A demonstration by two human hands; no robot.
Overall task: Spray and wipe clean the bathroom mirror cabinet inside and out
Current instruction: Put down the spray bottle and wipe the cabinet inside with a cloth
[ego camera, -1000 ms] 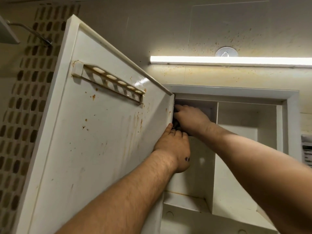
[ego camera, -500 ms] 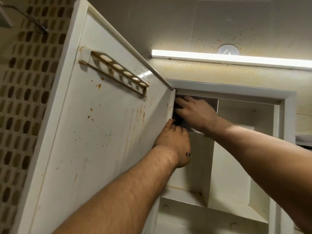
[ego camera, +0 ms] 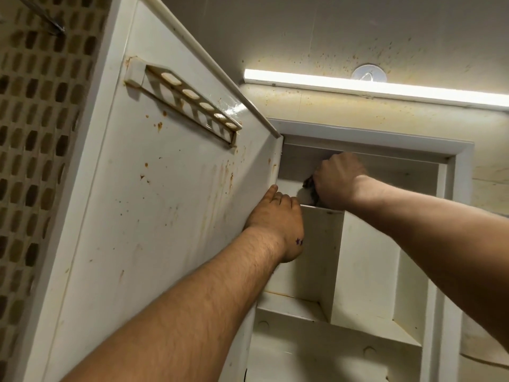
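The white mirror cabinet (ego camera: 457, 161) hangs open on the wall, its shelves bare. Its door (ego camera: 154, 216) swings out to the left, the inner face spotted with rust-coloured stains. My left hand (ego camera: 278, 219) rests against the door's hinge edge, fingers mostly straight and reaching behind that edge. My right hand (ego camera: 337, 179) is up inside the top left compartment, fingers curled round a dark cloth (ego camera: 308, 186) of which only a small corner shows below the fist.
A slotted holder rail (ego camera: 190, 106) is fixed high on the door's inner face. A lit strip light (ego camera: 358, 85) runs above the cabinet under a stained ceiling. Brown mosaic tiles (ego camera: 35, 133) cover the wall at far left.
My right hand has moved right and away from the hinge corner, now balled on the cloth in the top compartment. The left hand stays at the door edge. My view has tilted upward.
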